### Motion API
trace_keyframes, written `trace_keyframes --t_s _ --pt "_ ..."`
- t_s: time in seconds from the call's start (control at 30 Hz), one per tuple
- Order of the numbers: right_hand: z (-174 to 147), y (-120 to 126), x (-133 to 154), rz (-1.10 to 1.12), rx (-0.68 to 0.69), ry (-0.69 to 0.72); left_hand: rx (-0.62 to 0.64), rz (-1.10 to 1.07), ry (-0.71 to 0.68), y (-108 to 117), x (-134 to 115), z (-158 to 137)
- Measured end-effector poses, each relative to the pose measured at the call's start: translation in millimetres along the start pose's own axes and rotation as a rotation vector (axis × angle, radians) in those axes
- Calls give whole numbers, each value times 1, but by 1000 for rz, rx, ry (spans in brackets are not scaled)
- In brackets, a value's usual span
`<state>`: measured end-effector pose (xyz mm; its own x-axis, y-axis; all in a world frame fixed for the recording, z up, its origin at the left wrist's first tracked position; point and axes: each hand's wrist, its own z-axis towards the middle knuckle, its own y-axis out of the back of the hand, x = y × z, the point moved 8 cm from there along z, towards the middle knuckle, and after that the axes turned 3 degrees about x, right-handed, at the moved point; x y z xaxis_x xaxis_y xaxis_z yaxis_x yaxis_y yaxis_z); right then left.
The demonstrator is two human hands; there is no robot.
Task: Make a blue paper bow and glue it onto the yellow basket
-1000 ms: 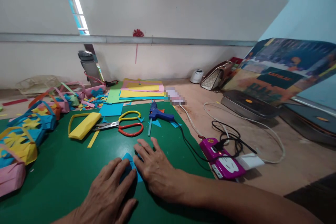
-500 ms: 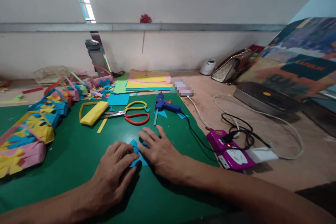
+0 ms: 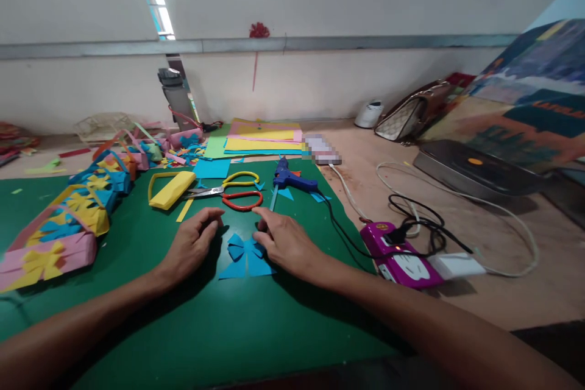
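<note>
A blue paper bow (image 3: pixel 247 259) lies flat on the green mat, its two folded loops at the top and two tails spread toward me. To its left, my left hand (image 3: pixel 194 242) rests on the mat with loosely bent fingers, apart from the bow and holding nothing. My right hand (image 3: pixel 290 245) is at the bow's right loop, fingers bent and thumb apart from them; whether it touches the paper I cannot tell. Just beyond the hands are scissors (image 3: pixel 242 200) with one yellow and one red handle, and a blue glue gun (image 3: pixel 295 181) with a glue stick.
A yellow paper basket (image 3: pixel 172 190) stands by the scissors' blades. Several decorated paper baskets (image 3: pixel 85 250) line the left side. Coloured sheets (image 3: pixel 265 145) and paper scraps lie at the back. A purple power strip (image 3: pixel 402 262) with tangled cables is on the right.
My hands have moved apart and let go of the blue bow, which now shows in full. The view has shifted slightly.
</note>
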<state>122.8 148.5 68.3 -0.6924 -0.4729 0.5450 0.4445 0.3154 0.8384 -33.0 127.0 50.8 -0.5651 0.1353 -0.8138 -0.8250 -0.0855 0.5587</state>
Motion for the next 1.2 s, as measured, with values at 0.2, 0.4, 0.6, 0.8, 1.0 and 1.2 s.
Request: trace_keyframes --t_s 0.2,0.4,0.6,0.8,1.0,1.2 --pt "1 -10 13 28 17 41 -11 -137 23 -1 -2 -4" --pt "-4 16 20 311 -203 137 121 -366 137 -7 -11 -11" --pt "-8 31 12 466 -405 158 264 -562 213 -33 -23 -8" --pt "-11 34 5 529 -432 163 158 -507 243 -41 -19 1" --pt "-6 19 -2 474 -257 87 136 -477 145 -41 -28 1" --pt "-11 14 0 442 -223 92 137 -518 89 -41 -36 -1"
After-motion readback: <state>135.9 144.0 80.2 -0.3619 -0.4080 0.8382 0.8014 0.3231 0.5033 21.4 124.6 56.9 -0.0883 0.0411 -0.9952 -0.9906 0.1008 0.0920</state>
